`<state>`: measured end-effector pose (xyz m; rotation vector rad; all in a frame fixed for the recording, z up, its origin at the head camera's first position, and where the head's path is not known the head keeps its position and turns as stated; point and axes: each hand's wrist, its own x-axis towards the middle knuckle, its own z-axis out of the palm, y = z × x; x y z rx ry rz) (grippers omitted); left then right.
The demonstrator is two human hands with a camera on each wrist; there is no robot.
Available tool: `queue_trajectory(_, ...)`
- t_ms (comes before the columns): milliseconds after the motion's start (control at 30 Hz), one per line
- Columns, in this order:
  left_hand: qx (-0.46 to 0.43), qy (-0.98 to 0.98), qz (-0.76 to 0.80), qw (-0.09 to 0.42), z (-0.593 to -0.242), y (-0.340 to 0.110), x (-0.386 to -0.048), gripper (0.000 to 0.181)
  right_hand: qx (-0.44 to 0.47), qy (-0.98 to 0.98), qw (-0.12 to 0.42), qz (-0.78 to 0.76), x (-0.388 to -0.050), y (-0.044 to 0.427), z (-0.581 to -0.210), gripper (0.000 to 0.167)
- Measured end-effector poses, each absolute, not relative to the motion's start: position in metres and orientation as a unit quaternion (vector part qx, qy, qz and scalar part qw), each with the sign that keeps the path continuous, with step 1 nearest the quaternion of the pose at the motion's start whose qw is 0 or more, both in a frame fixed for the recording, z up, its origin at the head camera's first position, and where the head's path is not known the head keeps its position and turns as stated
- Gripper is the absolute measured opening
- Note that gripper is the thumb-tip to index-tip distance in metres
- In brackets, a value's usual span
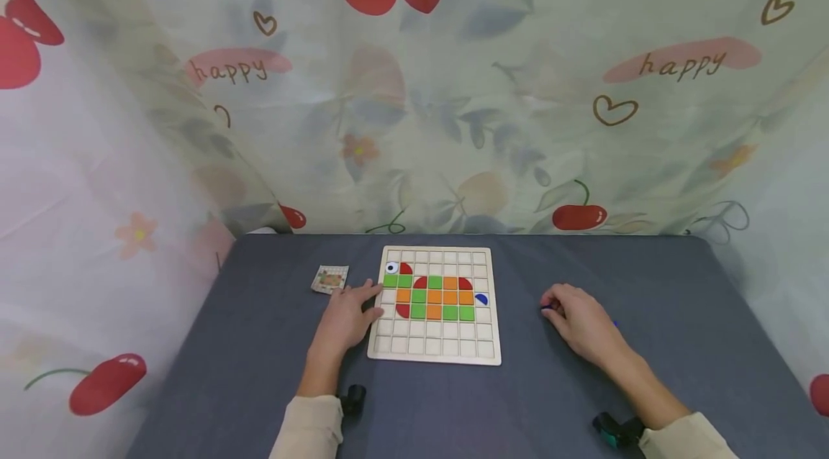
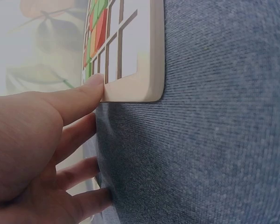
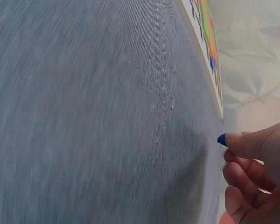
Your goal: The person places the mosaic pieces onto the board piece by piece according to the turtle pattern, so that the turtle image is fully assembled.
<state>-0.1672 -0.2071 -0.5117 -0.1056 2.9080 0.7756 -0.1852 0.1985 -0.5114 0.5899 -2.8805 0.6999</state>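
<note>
A pale wooden grid board lies on the table, partly filled with green, orange and red tiles. A round eye tile sits near its upper left, and a blue quarter-round tile near its right side. My left hand touches the board's left edge with thumb and fingers spread; in the left wrist view the thumb rests on the rim. Right of the board, my right hand pinches a small blue tile between thumb and finger, just above the cloth. Most of that tile is hidden by the fingertips.
A small patterned card lies left of the board, by my left fingers. Another bit of blue shows on the cloth behind my right wrist. The dark table ends at a printed curtain.
</note>
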Motion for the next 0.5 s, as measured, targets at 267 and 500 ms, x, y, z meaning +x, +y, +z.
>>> queue_trajectory(267, -0.016, 0.965, 0.258, 0.053, -0.510, -0.211, -0.165, 0.053, 0.186, -0.953, 0.038, 0.237, -0.186, 0.162, -0.512, 0.012)
queue_trajectory(500, -0.014, 0.963, 0.264, 0.050, -0.512, -0.209, -0.166, 0.052, 0.203, -0.944, 0.045, 0.254, -0.182, 0.131, -0.507, 0.012)
